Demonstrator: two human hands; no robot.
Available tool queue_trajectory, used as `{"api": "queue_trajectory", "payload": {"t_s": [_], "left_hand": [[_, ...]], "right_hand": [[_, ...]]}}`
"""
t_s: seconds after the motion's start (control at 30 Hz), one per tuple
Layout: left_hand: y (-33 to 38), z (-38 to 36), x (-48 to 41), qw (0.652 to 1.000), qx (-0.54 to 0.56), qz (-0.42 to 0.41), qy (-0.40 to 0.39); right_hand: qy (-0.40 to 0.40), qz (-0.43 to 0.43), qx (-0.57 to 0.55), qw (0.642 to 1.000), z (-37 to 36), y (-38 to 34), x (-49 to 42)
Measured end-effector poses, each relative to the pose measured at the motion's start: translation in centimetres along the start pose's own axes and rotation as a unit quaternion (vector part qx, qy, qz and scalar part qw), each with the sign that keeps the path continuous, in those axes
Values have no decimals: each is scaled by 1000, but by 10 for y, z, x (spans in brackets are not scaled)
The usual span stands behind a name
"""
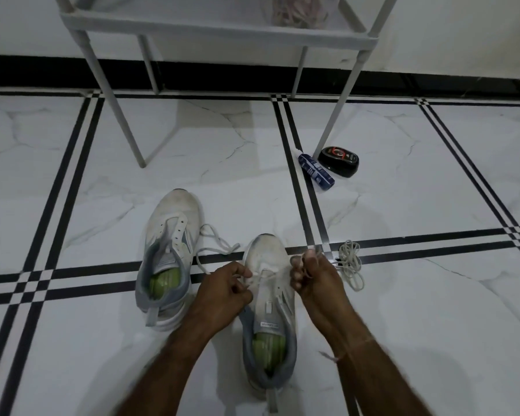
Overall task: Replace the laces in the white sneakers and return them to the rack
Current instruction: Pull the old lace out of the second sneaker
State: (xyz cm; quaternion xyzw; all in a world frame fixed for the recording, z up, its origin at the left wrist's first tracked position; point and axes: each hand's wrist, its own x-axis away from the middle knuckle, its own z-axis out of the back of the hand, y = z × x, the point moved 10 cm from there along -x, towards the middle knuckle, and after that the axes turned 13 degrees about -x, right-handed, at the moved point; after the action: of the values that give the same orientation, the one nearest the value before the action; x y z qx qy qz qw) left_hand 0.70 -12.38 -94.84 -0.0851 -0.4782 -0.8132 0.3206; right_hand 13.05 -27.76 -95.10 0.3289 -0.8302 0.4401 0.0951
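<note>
Two white sneakers with grey heels and green insoles stand on the tiled floor. The left sneaker (pixel 170 253) has bare eyelets. The right sneaker (pixel 269 319) lies between my hands, and a white lace (pixel 219 247) runs from its lower eyelets out to the left across the floor. My left hand (pixel 227 291) pinches that lace at the shoe's left side. My right hand (pixel 311 276) grips the lace's other end at the shoe's right side. A second white lace (pixel 350 262) lies bundled on the floor just right of my right hand.
The white rack (pixel 210 25) stands ahead against the wall, its legs on the floor, with a bag of items on its shelf. A blue tube (pixel 315 168) and a black shoe-polish sponge case (pixel 339 161) lie by the rack's right front leg.
</note>
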Motion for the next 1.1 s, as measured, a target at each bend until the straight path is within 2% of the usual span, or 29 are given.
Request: {"api": "queue_trajectory", "payload": {"t_s": [0.07, 0.1, 0.13, 0.17, 0.2, 0.23, 0.27, 0.3, 0.33, 0.37, 0.4, 0.43, 0.47, 0.53, 0.6, 0.63, 0.67, 0.7, 0.73, 0.77, 0.8, 0.83, 0.9, 1.0, 1.03, 1.07, 1.1], "left_hand": [[-12, 7, 2, 1000, -1, 14, 15], [-16, 10, 3, 1000, -4, 19, 19], [-17, 11, 2, 1000, -10, 16, 17], [-15, 12, 2, 1000, -17, 10, 13], [-10, 11, 0, 1000, -22, 0, 10], [-6, 10, -1, 1000, -27, -4, 11], [-4, 9, -1, 999, -28, -4, 14], [-3, 6, -1, 999, -30, 1, 14], [-4, 4, 0, 999, -32, 5, 11], [-5, 2, 1, 999, -33, 7, 5], [-5, 1, 2, 999, -33, 4, 2], [-4, 2, 2, 999, -36, 2, 2], [-6, 5, 2, 999, -41, 4, 9], [-8, 10, 3, 998, -60, 13, 30], [-3, 9, 3, 996, -77, 11, 49], [1, 7, 4, 995, -84, 8, 57], [4, 6, 5, 994, -89, 6, 66], [6, 6, 6, 992, -94, 8, 78], [5, 8, 7, 991, -98, 14, 90], [3, 11, 8, 989, -106, 20, 101], [2, 13, 7, 987, -115, 20, 108], [2, 13, 6, 986, -123, 16, 111], [5, 13, 4, 986, -123, 5, 115], [4, 6, 4, 985, -132, -1, 107], [2, 5, 6, 985, -132, 3, 107], [-1, 6, 7, 985, -128, 11, 112], [-3, 8, 7, 985, -122, 18, 118]], "right_hand": [[-51, -28, 182, 982, -17, 20, 7], [-71, -14, 302, 950, -24, 31, 9], [-87, 12, 420, 903, -27, 41, 9], [-104, 55, 532, 839, -32, 48, 9], [-108, 93, 585, 799, -37, 48, 11], [-99, 119, 584, 797, -38, 47, 10], [-69, 102, 515, 848, -30, 39, 7], [-23, 63, 392, 917, -19, 28, 6], [26, 21, 243, 969, -4, 21, 6], [67, 14, 138, 988, 11, 10, 6], [96, 16, 109, 989, 25, -1, 2], [98, 18, 149, 984, 31, -9, -2], [75, 22, 239, 968, 26, -11, -8], [23, 40, 427, 903, 12, -8, -14], [18, 85, 519, 850, 7, -8, -9], [44, 125, 556, 820, 4, -16, -2], [76, 181, 598, 777, 0, -28, 7], [91, 238, 650, 716, -11, -35, 16], [81, 285, 688, 662, -23, -34, 22], [41, 312, 703, 638, -37, -25, 24], [-14, 306, 696, 649, -46, -11, 22], [-67, 278, 678, 677, -53, 2, 17], [-104, 203, 661, 715, -51, 20, 6], [-108, 191, 678, 701, -48, 30, -2], [-120, 183, 669, 710, -45, 33, -2], [-123, 170, 625, 752, -41, 31, -3], [-109, 143, 549, 817, -33, 24, -6]]}}
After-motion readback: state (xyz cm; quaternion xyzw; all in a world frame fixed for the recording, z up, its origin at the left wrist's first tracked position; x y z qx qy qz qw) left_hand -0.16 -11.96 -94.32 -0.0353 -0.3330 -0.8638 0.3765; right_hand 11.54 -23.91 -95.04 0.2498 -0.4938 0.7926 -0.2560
